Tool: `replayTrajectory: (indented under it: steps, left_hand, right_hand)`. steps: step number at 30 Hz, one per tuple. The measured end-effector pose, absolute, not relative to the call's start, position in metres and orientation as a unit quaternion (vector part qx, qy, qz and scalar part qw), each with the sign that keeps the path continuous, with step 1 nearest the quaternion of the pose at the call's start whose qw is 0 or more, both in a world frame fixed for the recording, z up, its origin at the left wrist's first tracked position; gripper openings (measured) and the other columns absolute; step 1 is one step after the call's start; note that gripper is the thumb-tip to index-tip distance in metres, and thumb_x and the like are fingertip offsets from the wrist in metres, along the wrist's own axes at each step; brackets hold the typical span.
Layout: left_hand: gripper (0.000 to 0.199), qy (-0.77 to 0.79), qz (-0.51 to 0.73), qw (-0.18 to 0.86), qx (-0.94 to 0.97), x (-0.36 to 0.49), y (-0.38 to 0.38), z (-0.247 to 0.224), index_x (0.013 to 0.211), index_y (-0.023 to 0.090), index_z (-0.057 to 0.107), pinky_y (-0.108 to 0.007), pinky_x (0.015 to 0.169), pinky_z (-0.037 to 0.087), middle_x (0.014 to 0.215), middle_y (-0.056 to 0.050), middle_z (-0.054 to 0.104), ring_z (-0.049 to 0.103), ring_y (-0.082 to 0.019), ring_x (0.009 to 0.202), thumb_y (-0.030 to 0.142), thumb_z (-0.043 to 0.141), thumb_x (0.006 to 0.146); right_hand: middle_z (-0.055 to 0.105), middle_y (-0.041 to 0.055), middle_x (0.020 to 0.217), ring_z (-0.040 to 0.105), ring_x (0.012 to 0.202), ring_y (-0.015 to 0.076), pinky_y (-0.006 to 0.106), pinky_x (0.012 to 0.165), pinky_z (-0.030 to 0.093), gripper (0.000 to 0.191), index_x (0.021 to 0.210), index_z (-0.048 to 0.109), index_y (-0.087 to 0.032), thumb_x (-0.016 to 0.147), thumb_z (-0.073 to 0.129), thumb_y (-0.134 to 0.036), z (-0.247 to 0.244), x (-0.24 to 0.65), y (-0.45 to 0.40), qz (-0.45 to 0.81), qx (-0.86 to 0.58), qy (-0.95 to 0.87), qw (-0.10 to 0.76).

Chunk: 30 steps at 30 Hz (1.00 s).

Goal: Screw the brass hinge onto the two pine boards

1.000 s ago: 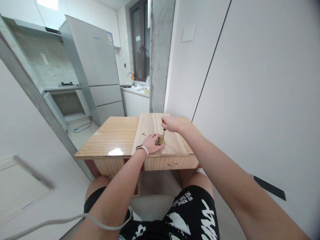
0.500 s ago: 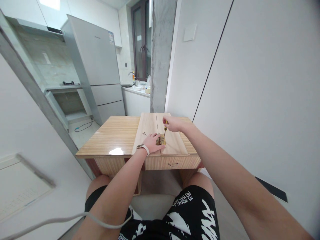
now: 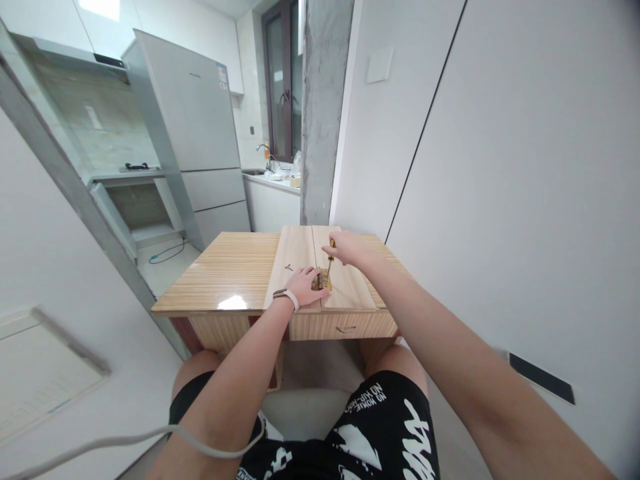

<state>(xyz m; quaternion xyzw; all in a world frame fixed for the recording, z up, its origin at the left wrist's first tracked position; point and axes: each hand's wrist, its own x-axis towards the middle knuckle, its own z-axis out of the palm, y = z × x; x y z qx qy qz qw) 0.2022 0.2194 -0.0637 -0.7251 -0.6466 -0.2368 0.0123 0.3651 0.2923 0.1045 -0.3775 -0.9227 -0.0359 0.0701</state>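
Two pale wooden boards [image 3: 293, 252] lie side by side on the desk, with a narrow seam between them. A brass-coloured hinge [image 3: 326, 280] rests across the seam near the front. My left hand [image 3: 304, 285] lies on the boards with its fingers spread, thumb and fingertips against the hinge. In my right hand [image 3: 343, 247] is a screwdriver [image 3: 331, 257] with a yellow and black handle, held upright, its shaft pointing down onto the right part of the hinge. The tip and any screw there are too small to make out.
Small dark items [image 3: 289, 267] lie on the left board. The glossy striped desk [image 3: 225, 267] has a drawer [image 3: 345, 327] below its front edge. A grey-white cable [image 3: 130, 439] crosses my left forearm. A white wall stands close at the right.
My right hand has turned slightly around the screwdriver handle, and its wrist and forearm have shifted a little. My left hand and the hinge stay where they were.
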Motion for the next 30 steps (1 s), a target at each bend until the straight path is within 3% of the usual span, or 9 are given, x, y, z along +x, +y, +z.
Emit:
replayTrajectory:
  steps: [4, 9, 15, 21, 25, 30]
  left_hand:
    - [0.081, -0.647, -0.238, 0.007, -0.724, 0.203, 0.218, -0.062, 0.145, 0.023, 0.054, -0.046, 0.117, 0.038, 0.146, -0.013, 0.057, 0.052, -0.034, 0.135, 0.074, 0.062, 0.082]
    - [0.082, -0.647, -0.238, 0.006, -0.724, 0.203, 0.218, -0.061, 0.144, 0.021, 0.054, -0.046, 0.117, 0.038, 0.147, -0.014, 0.056, 0.051, -0.034, 0.136, 0.075, 0.061, 0.082]
    - [0.084, -0.648, -0.238, 0.006, -0.724, 0.202, 0.218, -0.063, 0.146, 0.021, 0.054, -0.047, 0.116, 0.039, 0.148, -0.014, 0.056, 0.051, -0.034, 0.136, 0.076, 0.061, 0.082]
    - [0.083, -0.643, -0.241, 0.008, -0.727, 0.202, 0.218, -0.062, 0.145, 0.022, 0.054, -0.046, 0.116, 0.039, 0.145, -0.013, 0.058, 0.052, -0.033, 0.133, 0.075, 0.061, 0.082]
    - [0.084, -0.645, -0.239, 0.008, -0.726, 0.203, 0.218, -0.061, 0.145, 0.021, 0.054, -0.046, 0.116, 0.039, 0.145, -0.013, 0.057, 0.053, -0.034, 0.133, 0.075, 0.062, 0.081]
    - [0.083, -0.65, -0.233, 0.006, -0.723, 0.204, 0.218, -0.061, 0.145, 0.022, 0.054, -0.046, 0.116, 0.038, 0.148, -0.013, 0.056, 0.051, -0.034, 0.135, 0.075, 0.061, 0.082]
  right_hand:
    - [0.076, 0.0155, 0.1, 0.071, 0.091, 0.026, 0.031, 0.076, 0.046, 0.038, 0.102, 0.067, -0.018, 0.1, 0.053, -0.053, 0.105, 0.365, 0.291, -0.065, -0.381, -0.919, 0.08]
    - [0.073, 0.0127, 0.114, 0.067, 0.098, 0.0229, 0.028, 0.076, 0.044, 0.017, 0.108, 0.062, -0.018, 0.099, 0.053, -0.029, 0.105, 0.367, 0.292, -0.009, -0.328, -0.94, 0.094]
    - [0.074, 0.0096, 0.107, 0.067, 0.089, 0.019, 0.026, 0.071, 0.042, 0.021, 0.118, 0.06, -0.016, 0.098, 0.053, -0.018, 0.109, 0.37, 0.293, 0.042, -0.331, -0.941, 0.062]
    - [0.076, 0.0076, 0.099, 0.069, 0.091, 0.0198, 0.027, 0.079, 0.044, 0.014, 0.106, 0.068, -0.019, 0.097, 0.062, -0.028, 0.115, 0.37, 0.287, 0.005, -0.328, -0.941, 0.077]
    - [0.077, 0.0072, 0.09, 0.072, 0.083, 0.0193, 0.027, 0.077, 0.047, 0.013, 0.101, 0.07, -0.019, 0.096, 0.061, -0.027, 0.114, 0.369, 0.285, -0.011, -0.333, -0.939, 0.091]
    - [0.075, 0.0106, 0.073, 0.072, 0.069, 0.0207, 0.028, 0.07, 0.05, 0.035, 0.1, 0.071, -0.014, 0.102, 0.054, -0.044, 0.112, 0.363, 0.284, -0.004, -0.387, -0.921, 0.048]
